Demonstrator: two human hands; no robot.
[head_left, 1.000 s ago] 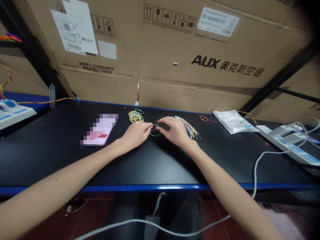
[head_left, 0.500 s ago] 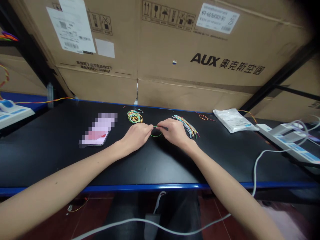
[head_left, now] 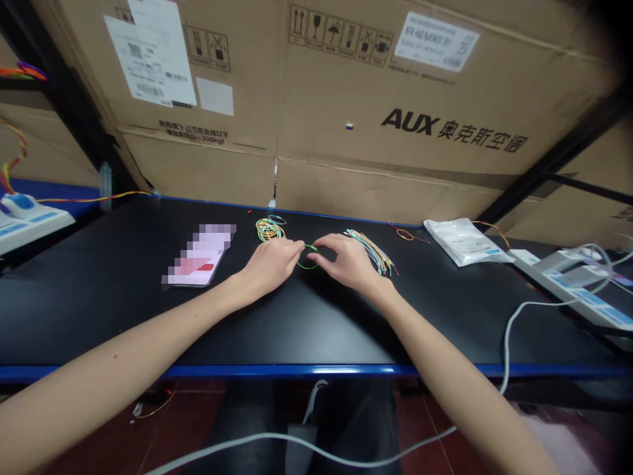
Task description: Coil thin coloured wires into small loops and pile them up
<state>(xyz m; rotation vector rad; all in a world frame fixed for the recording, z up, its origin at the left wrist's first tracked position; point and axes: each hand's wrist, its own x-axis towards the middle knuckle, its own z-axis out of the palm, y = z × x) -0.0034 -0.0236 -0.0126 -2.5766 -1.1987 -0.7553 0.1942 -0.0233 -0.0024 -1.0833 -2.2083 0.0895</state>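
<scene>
A thin green wire loop lies on a black table with a bright blue edge. Near it sit a messy pile of yellow, green and orange wire rings and a bunch of thin wires in blue, yellow, green and pink. Behind is a brown cardboard box with black letters.

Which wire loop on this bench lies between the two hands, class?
The thin green wire loop between the left hand and right hand; the multicoloured coil and orange loop lie away from both hands.
</scene>
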